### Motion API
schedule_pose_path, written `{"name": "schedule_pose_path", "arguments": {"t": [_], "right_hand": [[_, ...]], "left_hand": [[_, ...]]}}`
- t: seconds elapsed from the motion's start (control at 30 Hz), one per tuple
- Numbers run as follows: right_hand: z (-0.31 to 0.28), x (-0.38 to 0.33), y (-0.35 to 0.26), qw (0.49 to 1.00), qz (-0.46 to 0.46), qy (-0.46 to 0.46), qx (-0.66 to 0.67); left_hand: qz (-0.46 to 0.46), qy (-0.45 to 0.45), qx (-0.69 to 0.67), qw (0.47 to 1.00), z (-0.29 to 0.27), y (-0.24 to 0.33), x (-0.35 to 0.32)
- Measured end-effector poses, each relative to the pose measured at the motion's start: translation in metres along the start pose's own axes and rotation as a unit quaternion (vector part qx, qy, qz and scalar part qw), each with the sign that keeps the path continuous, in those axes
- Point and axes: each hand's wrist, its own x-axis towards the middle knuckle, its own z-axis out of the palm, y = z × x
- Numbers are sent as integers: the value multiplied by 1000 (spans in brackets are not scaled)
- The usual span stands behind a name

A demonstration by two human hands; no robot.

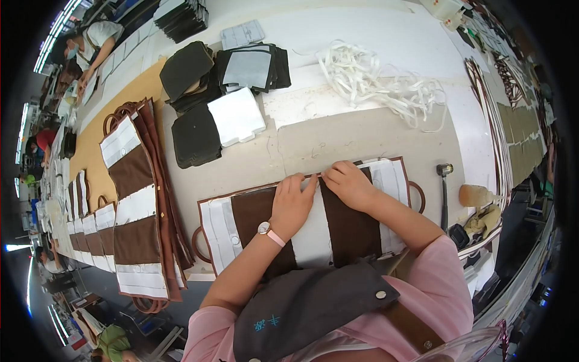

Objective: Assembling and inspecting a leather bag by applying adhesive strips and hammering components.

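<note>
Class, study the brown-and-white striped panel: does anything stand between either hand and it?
Nothing visible does. The left hand and right hand both touch the striped panel at its far edge. The hammer lies to its right and the white strips beyond it, both clear of the hands.

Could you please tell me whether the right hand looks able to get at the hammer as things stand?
Probably yes: the hammer lies uncovered right of the striped panel, with nothing tall between, though the right hand would first have to leave the panel's upper edge.
</note>
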Motion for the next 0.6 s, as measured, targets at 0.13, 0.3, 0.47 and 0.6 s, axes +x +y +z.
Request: {"name": "schedule_pose_path", "arguments": {"t": [0.13,0.3,0.47,0.6], "right_hand": [[-1,-3,-2,1000,7,-4,-16],[-1,-4,1,999,23,25,18],[8,-7,3,999,11,42,16],[5,-6,5,998,38,34,26]], "left_hand": [[4,4,20,1000,-2,-4,-7],[-41,-16,11,999,-9,3,-10],[-30,-8,-16,999,-6,20,10],[39,14,0,999,9,19,12]]}}
